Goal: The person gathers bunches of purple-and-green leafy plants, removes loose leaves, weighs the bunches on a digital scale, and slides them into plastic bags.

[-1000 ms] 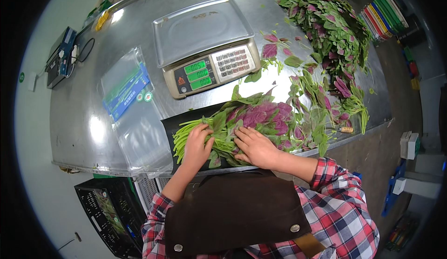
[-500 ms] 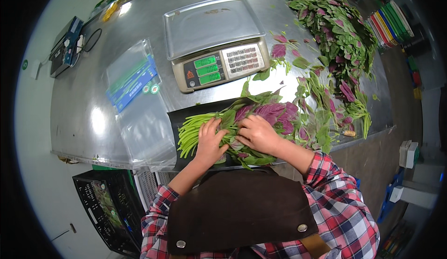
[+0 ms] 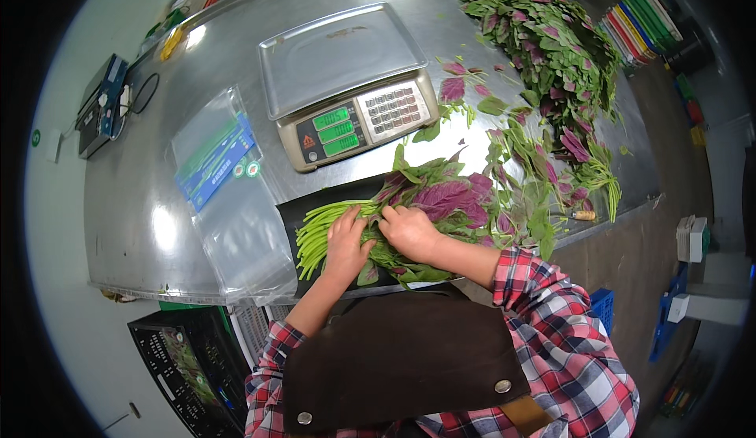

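A bunch of amaranth (image 3: 453,202), with purple and green leaves to the right and pale green stems to the left, lies on a black mat (image 3: 288,216) at the table's near edge. Across the stems, just below the leaves, my left hand (image 3: 345,243) holds the bunch with bent fingers. Close beside it, my right hand (image 3: 409,235) is closed, fingertips pinching among the leaves. Exactly what those fingertips grip is hidden.
Beyond the bunch stands a digital scale (image 3: 346,83). Clear plastic bags (image 3: 236,241) lie left of the mat. A large amaranth heap (image 3: 551,52) and loose leaves (image 3: 520,162) cover the right side, near a wooden-handled tool (image 3: 583,215). Black crates (image 3: 185,359) stand below the left edge.
The view has shifted slightly. My right hand has drawn a little closer to my left hand, its fingers now more tightly closed. My left hand stays on the stems.
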The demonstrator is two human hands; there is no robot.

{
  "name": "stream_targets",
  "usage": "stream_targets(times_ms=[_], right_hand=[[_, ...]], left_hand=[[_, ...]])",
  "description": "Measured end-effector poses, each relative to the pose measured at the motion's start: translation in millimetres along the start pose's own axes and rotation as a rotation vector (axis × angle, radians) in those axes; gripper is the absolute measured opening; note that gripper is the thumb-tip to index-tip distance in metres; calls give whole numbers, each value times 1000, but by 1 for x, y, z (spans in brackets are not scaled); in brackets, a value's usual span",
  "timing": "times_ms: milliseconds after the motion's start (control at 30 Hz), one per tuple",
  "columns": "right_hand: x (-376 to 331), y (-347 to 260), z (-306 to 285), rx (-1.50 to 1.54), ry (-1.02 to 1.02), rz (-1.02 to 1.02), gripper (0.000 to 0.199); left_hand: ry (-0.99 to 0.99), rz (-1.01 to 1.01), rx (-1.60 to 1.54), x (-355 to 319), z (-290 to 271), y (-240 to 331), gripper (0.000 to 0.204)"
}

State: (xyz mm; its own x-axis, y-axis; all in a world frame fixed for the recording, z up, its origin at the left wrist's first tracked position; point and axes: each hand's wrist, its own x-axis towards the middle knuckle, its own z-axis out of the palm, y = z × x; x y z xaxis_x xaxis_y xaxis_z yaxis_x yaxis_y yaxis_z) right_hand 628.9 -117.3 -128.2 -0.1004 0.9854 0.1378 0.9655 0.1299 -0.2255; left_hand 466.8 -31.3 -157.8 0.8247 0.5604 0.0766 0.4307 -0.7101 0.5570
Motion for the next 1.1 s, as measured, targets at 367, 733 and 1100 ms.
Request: stream_targets(times_ms=[367,733,1100], right_hand=[[-46,34,-100,1123,-103,650,16],[-11,23,-101,247,107,-102,47],[-73,42,85,714,155,130,40]], left_hand=[[-104,-13,6,-1,1,-5,50],[-392,387,-80,-81,-28,-5,39],[-343,263,-94,29,-43,58,19]])
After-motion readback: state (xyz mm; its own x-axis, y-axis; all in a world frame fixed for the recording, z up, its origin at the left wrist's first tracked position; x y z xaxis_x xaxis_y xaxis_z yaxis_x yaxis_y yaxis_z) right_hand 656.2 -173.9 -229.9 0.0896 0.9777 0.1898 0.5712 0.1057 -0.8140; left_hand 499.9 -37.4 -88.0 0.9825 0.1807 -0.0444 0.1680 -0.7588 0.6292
